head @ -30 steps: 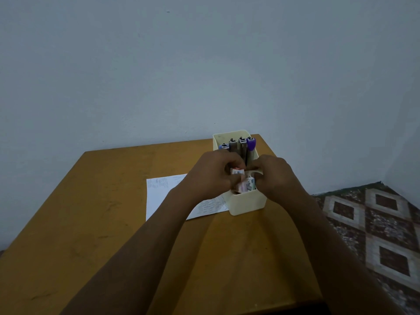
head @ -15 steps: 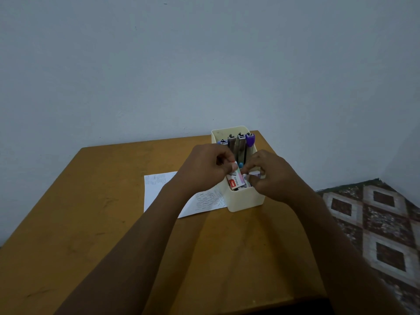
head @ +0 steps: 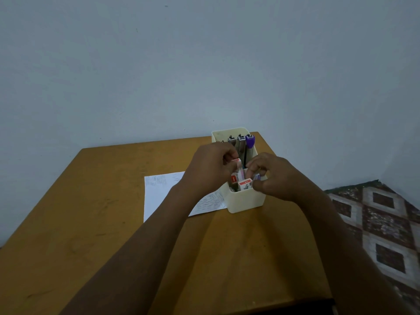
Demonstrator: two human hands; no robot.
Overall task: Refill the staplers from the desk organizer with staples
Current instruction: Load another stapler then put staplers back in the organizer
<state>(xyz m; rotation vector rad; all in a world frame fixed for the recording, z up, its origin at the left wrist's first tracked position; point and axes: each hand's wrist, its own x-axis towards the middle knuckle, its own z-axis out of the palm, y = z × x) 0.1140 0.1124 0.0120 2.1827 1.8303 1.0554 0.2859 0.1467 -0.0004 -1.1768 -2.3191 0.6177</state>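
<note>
While the organizer [head: 246, 202] stands near the far right corner of the tabletop [head: 91, 212], close to its right edge, both hands meet over its near compartment. We see the staplers [head: 240, 144] standing on end in the far compartment, the rightmost one purple-capped. Their lower parts are sunk in the organizer, and the left hand [head: 209, 169] covers whatever stands furthest left, so we cannot count them surely.

That hand's thumb and fingertips pinch a tilted box [head: 236, 172], red and white, leaning up out of the near compartment. Just beside it a lower box [head: 245, 184] shows a red and white face above the rim. The right hand [head: 280, 179] has its fingers curled down at that box's right end, with the thumb against it. A small pale, purplish scrap shows between the fingers, too small for us to name, and we cannot tell whether the hand truly grips anything.

Left of the organizer lies a printed paper [head: 159, 189], its near right part hidden by the left forearm. We cannot tell whether it touches the organizer. Past the right edge, patterned floor tiles [head: 384, 223] run out of frame.
</note>
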